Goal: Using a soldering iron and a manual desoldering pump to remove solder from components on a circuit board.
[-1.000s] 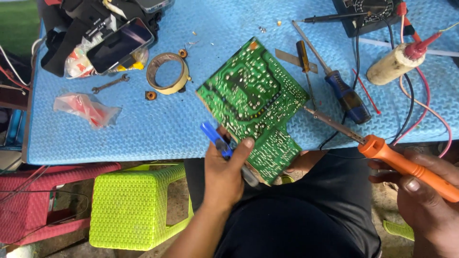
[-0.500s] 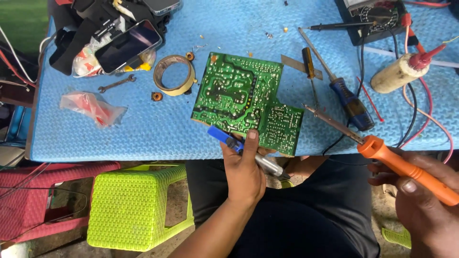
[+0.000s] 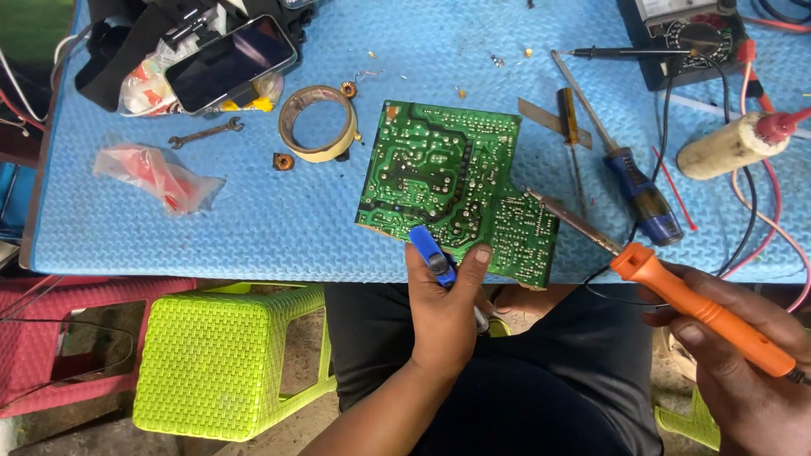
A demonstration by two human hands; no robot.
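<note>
A crumpled clear bag (image 3: pixel 156 175) with red inside lies at the table's (image 3: pixel 253 228) left; a cream tube (image 3: pixel 733 143) with a red cap sits far right. The left hand (image 3: pixel 443 317) grips the green circuit board's (image 3: pixel 452 186) near edge, fingers also closed on a blue tool (image 3: pixel 431 253). The right hand (image 3: pixel 743 355) is wrapped around an orange soldering iron (image 3: pixel 676 295) (tip touching the board's right edge). Since the earlier frames the board has turned squarer and lies flatter.
</note>
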